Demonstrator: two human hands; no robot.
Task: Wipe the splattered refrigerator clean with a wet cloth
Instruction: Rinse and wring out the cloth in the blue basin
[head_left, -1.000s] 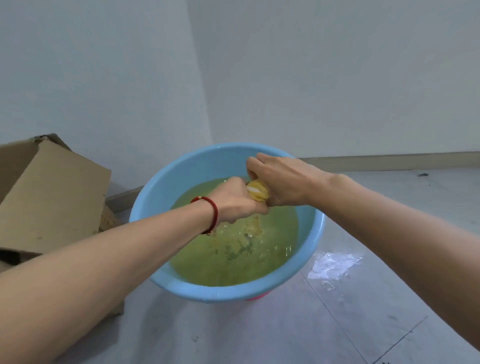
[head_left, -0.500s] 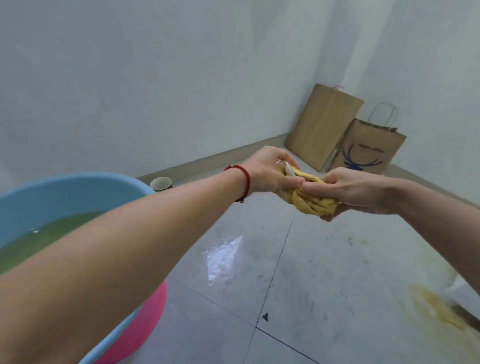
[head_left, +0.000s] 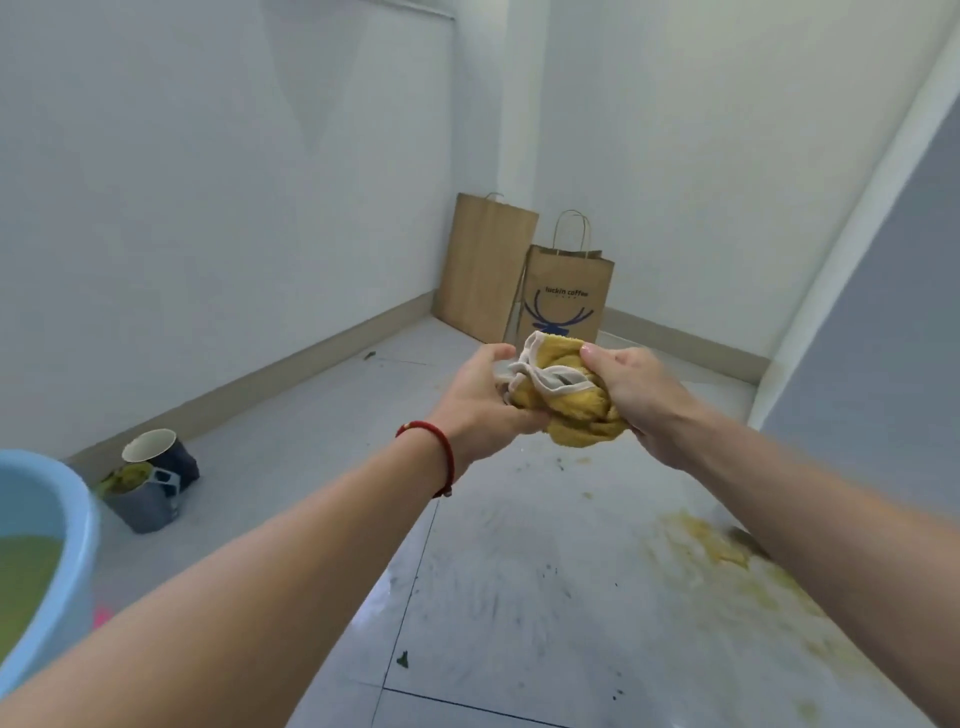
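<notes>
- My grip: both hands grasp the bunched yellow cloth out in front of me at arm's length. My left hand clasps its left end with curled fingers, and my right hand clenches its right end, thumb on top.
- The cloth hangs in the air above the floor, touching nothing but my hands. Its pale hem shows along the top.
- A red bracelet sits on my left wrist.
- Low on the left, a blue basin holds greenish water; the frame edge cuts off most of it. A sliver of something pink shows beside its base, too little to name.
- Near the left skirting stand 2 cups: a dark cup with a pale inside, and just in front of it a grey cup with yellow-green mush at its mouth.
- In the far corner lean 2 paper bags: a plain brown bag and a printed coffee bag, whose lower part my cloth hides.
- A yellow splatter smears the floor at right, partly covered by my right forearm. Dark specks dot the wet tiles.
- At the far right a grey panel rises, cut off; I cannot tell what it is.
</notes>
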